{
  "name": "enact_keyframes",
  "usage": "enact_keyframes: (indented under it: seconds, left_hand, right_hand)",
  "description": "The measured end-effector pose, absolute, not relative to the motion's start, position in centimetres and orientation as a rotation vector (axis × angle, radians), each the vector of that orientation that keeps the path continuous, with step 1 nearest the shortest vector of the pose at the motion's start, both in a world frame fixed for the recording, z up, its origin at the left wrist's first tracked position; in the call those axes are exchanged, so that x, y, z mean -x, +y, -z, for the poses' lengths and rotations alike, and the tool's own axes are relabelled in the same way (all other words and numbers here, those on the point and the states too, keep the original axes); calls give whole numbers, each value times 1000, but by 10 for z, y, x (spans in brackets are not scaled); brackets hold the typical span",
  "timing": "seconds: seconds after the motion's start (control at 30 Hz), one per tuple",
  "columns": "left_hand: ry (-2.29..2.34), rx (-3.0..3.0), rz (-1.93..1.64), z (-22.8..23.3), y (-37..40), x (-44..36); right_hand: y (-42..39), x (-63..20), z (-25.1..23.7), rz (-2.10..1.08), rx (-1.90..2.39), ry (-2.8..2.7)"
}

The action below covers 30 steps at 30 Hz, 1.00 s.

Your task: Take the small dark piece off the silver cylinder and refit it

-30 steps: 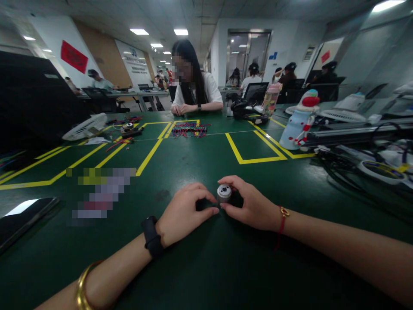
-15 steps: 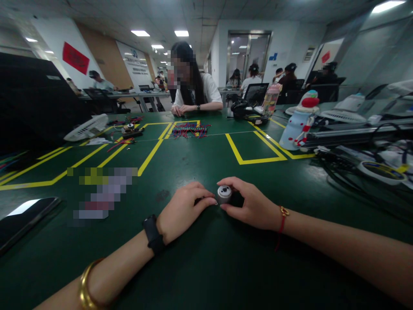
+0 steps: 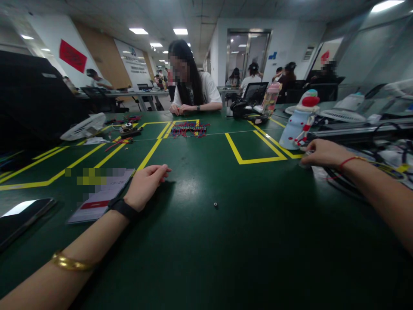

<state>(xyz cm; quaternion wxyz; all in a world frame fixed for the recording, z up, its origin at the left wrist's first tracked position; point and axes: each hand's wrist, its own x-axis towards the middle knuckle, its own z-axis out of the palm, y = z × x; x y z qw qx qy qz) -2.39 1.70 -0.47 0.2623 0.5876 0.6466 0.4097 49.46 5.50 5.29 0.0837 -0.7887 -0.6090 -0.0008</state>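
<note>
A: What do we see on the desk [image 3: 206, 258]?

B: The desk is dark green and smooth, with a soft shine. Bright yellow tape lines [image 3: 254, 160] make boxes on it. A tiny round ring [image 3: 215, 204] lies alone on the green, between our two hands and well apart from both.

A: Where is our left hand [image 3: 145, 185]?

B: It rests flat on the desk, just beside a paper card [image 3: 100, 198]. The fingers [image 3: 159, 171] are a little curled and loose, and they hold nothing. A black band sits on the wrist, and a gold bangle [image 3: 69, 262] shines lower on the arm.

A: And our right hand [image 3: 322, 153]?

B: It is far out to the right, by the corner of the yellow tape. The fingers curl down over something small. We cannot tell what it is, or if they grip it. A thin red string goes round that wrist. Black cables [image 3: 342, 178] lie just under the arm.

A: What else is near?

B: A pale blue bottle [image 3: 295, 125] with a round red top stands just behind that hand. A flat black phone [image 3: 22, 217] lies at the left edge. Far across, a pile of thin red and blue wires [image 3: 189, 128] lies in front of a person in a white shirt.
</note>
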Motion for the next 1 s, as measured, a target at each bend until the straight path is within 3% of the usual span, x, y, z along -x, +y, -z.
enact_keyframes:
  seconds: [0.1,0.2,0.37,0.5,0.63,0.83,1.0]
  left_hand:
    - [1760,-1594,-1124,7,17,22]
    - [1781,-1597,-1132,8,16,20]
    - [1822,-1652,-1096,2,11,14]
    - [1834,-1715,-1048,-4,6,10]
    - [1848,-1740,-1015,-4,5,11]
    - [1850,-1742,-1012,-2,6,11]
    - [1874,-1747,-1006,-1,6,11]
  right_hand:
    - [54,-490,-52,100,2293,-1850]
    - [37,-436,-52,264,1954,-1934]
    - [-24,-305,-30,-397,1170,-2411]
    - [-48,-261,-9,-439,966,-2481]
    - [-28,-289,-23,-391,1101,-2349]
    - [17,-406,-75,248,1802,-2046]
    - [34,-472,-85,160,2321,-2007]
